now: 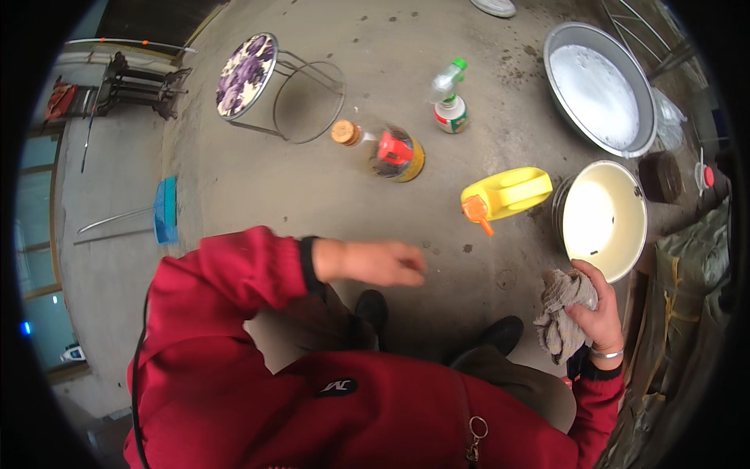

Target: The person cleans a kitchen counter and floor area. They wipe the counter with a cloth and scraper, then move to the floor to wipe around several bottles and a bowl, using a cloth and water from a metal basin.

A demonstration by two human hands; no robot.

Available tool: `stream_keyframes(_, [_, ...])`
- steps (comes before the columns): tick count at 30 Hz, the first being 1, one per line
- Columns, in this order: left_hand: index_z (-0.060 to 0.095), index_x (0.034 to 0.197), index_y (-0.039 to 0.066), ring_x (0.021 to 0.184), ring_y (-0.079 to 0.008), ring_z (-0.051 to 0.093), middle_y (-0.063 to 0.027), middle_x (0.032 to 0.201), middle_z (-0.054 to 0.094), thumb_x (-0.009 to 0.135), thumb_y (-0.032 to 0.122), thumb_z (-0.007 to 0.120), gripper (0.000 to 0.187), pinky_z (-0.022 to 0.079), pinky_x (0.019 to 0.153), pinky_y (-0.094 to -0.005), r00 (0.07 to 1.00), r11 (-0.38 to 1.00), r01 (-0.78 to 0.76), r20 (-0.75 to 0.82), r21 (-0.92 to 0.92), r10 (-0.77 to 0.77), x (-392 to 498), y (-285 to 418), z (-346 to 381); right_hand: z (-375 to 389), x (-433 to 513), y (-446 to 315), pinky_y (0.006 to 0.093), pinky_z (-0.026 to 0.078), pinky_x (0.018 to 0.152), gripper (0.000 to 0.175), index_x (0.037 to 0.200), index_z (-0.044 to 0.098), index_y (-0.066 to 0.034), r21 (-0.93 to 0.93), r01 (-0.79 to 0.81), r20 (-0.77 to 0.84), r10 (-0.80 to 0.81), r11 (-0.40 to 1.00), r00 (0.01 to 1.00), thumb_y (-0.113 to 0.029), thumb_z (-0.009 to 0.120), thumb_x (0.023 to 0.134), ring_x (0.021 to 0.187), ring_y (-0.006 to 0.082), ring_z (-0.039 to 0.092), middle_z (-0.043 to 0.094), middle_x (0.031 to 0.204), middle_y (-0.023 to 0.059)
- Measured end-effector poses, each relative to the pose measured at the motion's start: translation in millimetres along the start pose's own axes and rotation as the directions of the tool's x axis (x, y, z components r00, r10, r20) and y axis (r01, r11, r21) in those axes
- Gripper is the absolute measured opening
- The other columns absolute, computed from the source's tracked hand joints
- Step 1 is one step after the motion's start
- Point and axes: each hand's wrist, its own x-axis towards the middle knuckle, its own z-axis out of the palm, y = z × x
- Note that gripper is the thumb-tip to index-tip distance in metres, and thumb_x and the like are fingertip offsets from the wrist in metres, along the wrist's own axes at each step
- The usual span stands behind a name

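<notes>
My left hand (375, 262) is over the concrete floor, blurred, with loosely bent fingers and nothing seen in it. On the right, my right hand (599, 311) grips a crumpled grey-brown cloth (559, 316) beside the near rim of a cream enamel basin (636, 234). A yellow plastic jug (510, 190) with an orange spout stands left of that basin. Further left is a bottle (398, 153) with a red label and a round brown stopper. Beyond them stands a spray bottle (450, 114) with green parts. A large metal basin (551, 76) holds whitish, sudsy liquid.
A round stool (246, 76) with a purple floral seat stands at the upper left. A blue dustpan (166, 211) is by the left wall. Dark green sheeting (685, 293) lies along the right, below a dark container (660, 177). My shoes are on the floor below.
</notes>
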Motion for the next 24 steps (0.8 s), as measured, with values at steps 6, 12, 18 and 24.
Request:
stream_keyframes(6, [0.059,0.097,0.002,0.071,-0.0211,0.059,-0.0118,0.082,0.062,0.082,0.027,0.061,0.03,0.047,0.067,-0.0328,0.727,0.97,0.241,-0.667,0.025,-0.163,-88,-36,-84,7,22,-36,0.0302,0.036,0.095,0.053,0.114,0.053,0.0004,-0.105,0.094,-0.005,-0.095,0.99,0.996,-0.006,0.07,0.064,0.103,0.0183,0.052,0.058,0.105,0.0102])
stream_keyframes(12, [0.057,0.104,0.006,0.065,-0.0226,0.058,-0.0074,0.088,0.057,0.08,0.024,0.066,0.032,0.048,0.06,-0.0321,0.302,0.871,0.07,-0.843,0.486,0.446,-51,-7,-98,25,42,-73,0.0272,0.044,0.083,0.037,0.108,0.054,0.0038,-0.191,0.138,0.031,-0.135,0.972,0.99,-0.003,0.068,0.075,0.089,0.0146,0.055,0.062,0.093,0.0073])
stream_keyframes(18, [0.06,0.098,0.008,0.081,-0.0297,0.059,-0.0094,0.089,0.059,0.073,0.019,0.067,0.028,0.048,0.07,-0.037,0.373,0.756,0.235,-0.775,0.611,0.51,-25,-2,-116,26,51,-80,0.0278,0.045,0.085,0.038,0.122,0.049,0.0019,0.368,0.111,-0.155,-0.057,0.923,0.986,-0.022,0.052,0.093,0.095,0.0133,0.056,0.06,0.106,0.0069])
stream_keyframes(24, [0.061,0.097,0.006,0.081,-0.0293,0.058,-0.0097,0.09,0.059,0.075,0.017,0.066,0.025,0.047,0.071,-0.0354,0.407,0.775,0.15,-0.753,0.614,0.518,-37,-8,-122,20,58,-78,0.031,0.048,0.085,0.043,0.124,0.046,0.0001,0.601,0.117,-0.216,0.02,0.791,0.976,-0.033,0.042,0.097,0.098,0.0184,0.059,0.058,0.113,0.0104])
